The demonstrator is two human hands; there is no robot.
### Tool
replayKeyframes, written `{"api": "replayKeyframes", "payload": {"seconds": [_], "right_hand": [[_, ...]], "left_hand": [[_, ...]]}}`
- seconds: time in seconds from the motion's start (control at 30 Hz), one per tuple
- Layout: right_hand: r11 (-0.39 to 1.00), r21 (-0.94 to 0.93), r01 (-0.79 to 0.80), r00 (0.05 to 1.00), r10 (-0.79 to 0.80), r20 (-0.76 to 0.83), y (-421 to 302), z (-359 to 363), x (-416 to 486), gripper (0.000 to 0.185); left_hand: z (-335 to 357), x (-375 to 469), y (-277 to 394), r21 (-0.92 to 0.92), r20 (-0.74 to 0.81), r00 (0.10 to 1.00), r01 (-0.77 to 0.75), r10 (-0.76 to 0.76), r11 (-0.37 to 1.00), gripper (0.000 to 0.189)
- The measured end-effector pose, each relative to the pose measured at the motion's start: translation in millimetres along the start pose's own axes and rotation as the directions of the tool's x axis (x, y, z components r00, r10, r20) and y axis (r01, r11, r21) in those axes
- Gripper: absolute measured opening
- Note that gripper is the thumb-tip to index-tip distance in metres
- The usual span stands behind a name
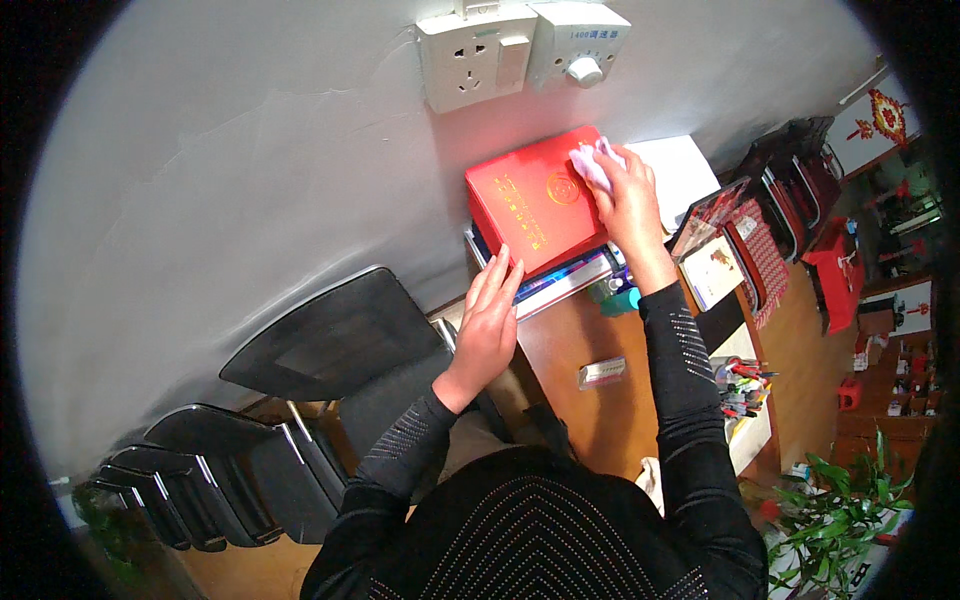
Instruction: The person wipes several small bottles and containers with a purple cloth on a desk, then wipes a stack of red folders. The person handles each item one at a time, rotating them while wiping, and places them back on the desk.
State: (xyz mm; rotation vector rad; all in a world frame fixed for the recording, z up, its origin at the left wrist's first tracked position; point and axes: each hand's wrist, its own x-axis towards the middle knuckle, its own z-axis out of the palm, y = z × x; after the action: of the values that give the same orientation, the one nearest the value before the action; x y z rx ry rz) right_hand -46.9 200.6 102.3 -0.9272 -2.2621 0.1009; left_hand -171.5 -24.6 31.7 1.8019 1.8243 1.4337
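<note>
My right hand (pixel 628 199) grips a crumpled pale purple cloth (pixel 597 166) and presses it on the far right corner of a red-covered booklet (pixel 525 206) with gold writing and a round emblem. This booklet lies on top of a stack of books and folders (pixel 564 286) at the desk's wall end. At the booklet's near left corner, my left hand (pixel 491 315) rests its fingertips against the edge, fingers extended and holding nothing. The palm sides of both hands are hidden.
The wooden desk (pixel 555 337) holds a small clear box (pixel 602 372), a teal-capped bottle (pixel 619 301), a pen holder (pixel 742 386) and a framed picture (pixel 709 217). Black chairs (pixel 337 337) line the wall at left. A socket (pixel 476 64) and a dial switch (pixel 581 49) are above. A plant (pixel 832 495) stands lower right.
</note>
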Motion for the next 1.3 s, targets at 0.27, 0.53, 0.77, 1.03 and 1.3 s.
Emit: {"api": "replayKeyframes", "payload": {"seconds": [0.27, 0.53, 0.77, 1.03, 1.3], "right_hand": [[0.978, 0.192, 0.079, 0.983, -0.108, 0.146, -68.1, 29.0, -58.5, 0.048], [1.000, -0.017, -0.009, 0.998, 0.008, -0.063, -3.6, 20.7, 20.2, 0.039], [0.970, -0.222, -0.093, 0.996, 0.089, -0.029, -41.3, 72.0, 13.6, 0.043], [0.845, 0.440, 0.304, 0.897, -0.410, 0.166, -89.5, 47.8, -26.5, 0.038], [0.993, -0.043, -0.108, 0.991, 0.111, 0.078, 18.3, 2.1, 5.9, 0.040]], "left_hand": [[7.4, 2.0, -6.8, 0.004, -0.047, 0.998, -0.047, 0.047, 0.999, 0.065], [3.2, -0.5, 0.3, 0.127, 0.026, 0.999, -0.024, 0.021, 0.992, 0.070], [5.9, -2.7, -9.5, 0.079, 0.078, 0.996, 0.048, -0.054, 0.996, 0.068], [6.7, -5.6, -13.6, 0.076, 0.091, 0.995, 0.020, -0.027, 0.997, 0.067], [4.5, -1.7, -6.9, 0.111, 0.060, 0.998, 0.007, -0.014, 0.994, 0.072]]}}
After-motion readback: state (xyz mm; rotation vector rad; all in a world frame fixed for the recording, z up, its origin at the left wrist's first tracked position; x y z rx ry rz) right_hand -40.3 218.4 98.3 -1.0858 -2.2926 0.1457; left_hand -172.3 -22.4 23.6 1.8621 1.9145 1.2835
